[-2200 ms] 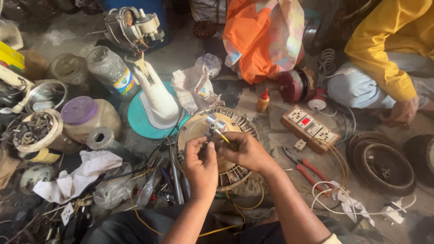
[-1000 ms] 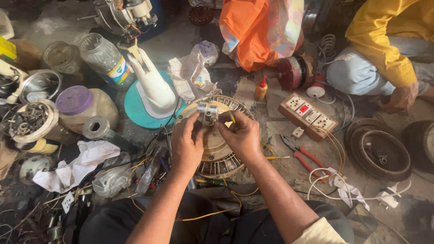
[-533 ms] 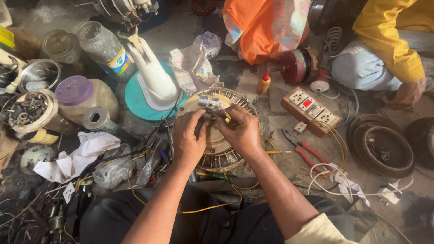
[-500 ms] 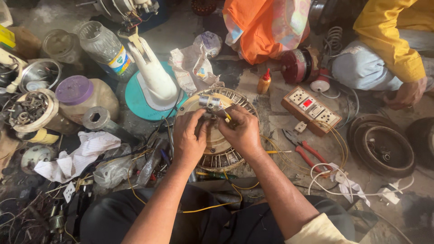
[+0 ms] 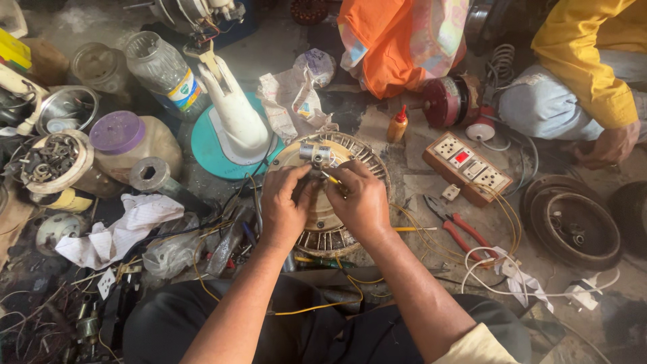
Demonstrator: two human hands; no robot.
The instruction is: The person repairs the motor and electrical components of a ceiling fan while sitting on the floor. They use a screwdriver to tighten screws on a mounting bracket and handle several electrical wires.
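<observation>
The round fan motor (image 5: 328, 202), a ribbed disc with a tan hub, lies on the workshop floor in front of my knees, and both my hands work at its upper half. My left hand (image 5: 284, 205) pinches toward the hub, its grip narrow on small wiring beside a little grey connector block (image 5: 315, 153) on the motor's top edge. My right hand (image 5: 362, 201) has a closed grip on a thin yellow-tipped tool (image 5: 330, 178). Compared with half a second ago, the hands have drawn slightly closer together and the block sits at much the same spot on the rim.

Left of the motor stands a white fan stand (image 5: 232, 111) on a teal disc base (image 5: 205, 145). Beyond that is a clear plastic jar (image 5: 162, 71) with a yellow, green and blue label band, and a tan jar with a purple lid (image 5: 118, 133). Above the motor lies a crumpled printed paper wrapper (image 5: 290, 101). To the right of the motor are a small orange glue bottle (image 5: 398, 125), a brown switchboard (image 5: 468, 167) with white sockets and a red switch, and red-handled pliers (image 5: 458, 226).
</observation>
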